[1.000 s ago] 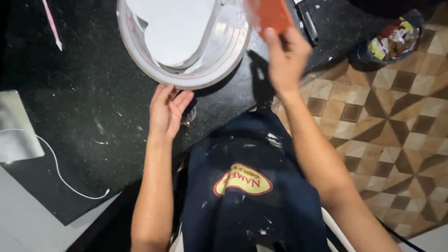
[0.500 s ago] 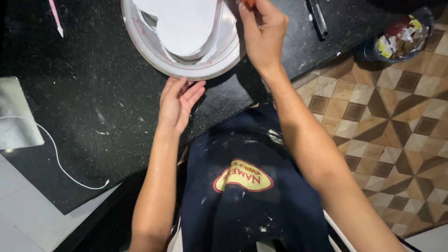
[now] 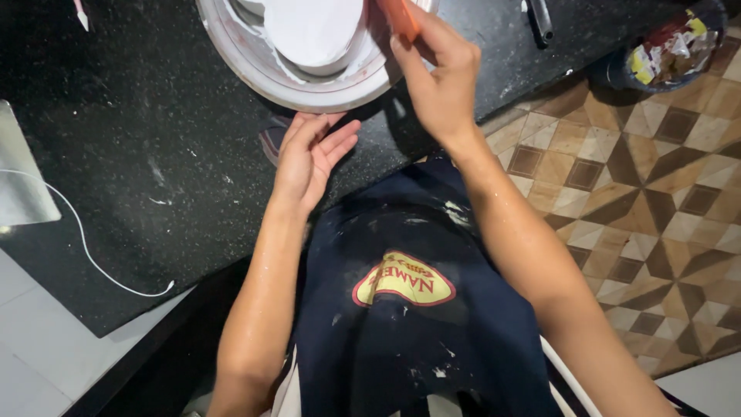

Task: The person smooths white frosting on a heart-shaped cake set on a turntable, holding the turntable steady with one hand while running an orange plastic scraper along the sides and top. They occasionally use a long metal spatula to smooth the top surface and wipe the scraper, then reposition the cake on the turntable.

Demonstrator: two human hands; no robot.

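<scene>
On the black counter [image 3: 139, 154], the left hand [image 3: 312, 158] lies flat and open, touching the round white tray [image 3: 309, 89]. The right hand [image 3: 436, 77], closer now, grips an orange scraper [image 3: 401, 15]. Below, a dark apron shows a yellow-red oval label [image 3: 404, 279].

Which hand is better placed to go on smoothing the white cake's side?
The right hand: it already holds the orange scraper against the white cake. The left hand lies open at the round stand's rim, suited to turning it.
</scene>
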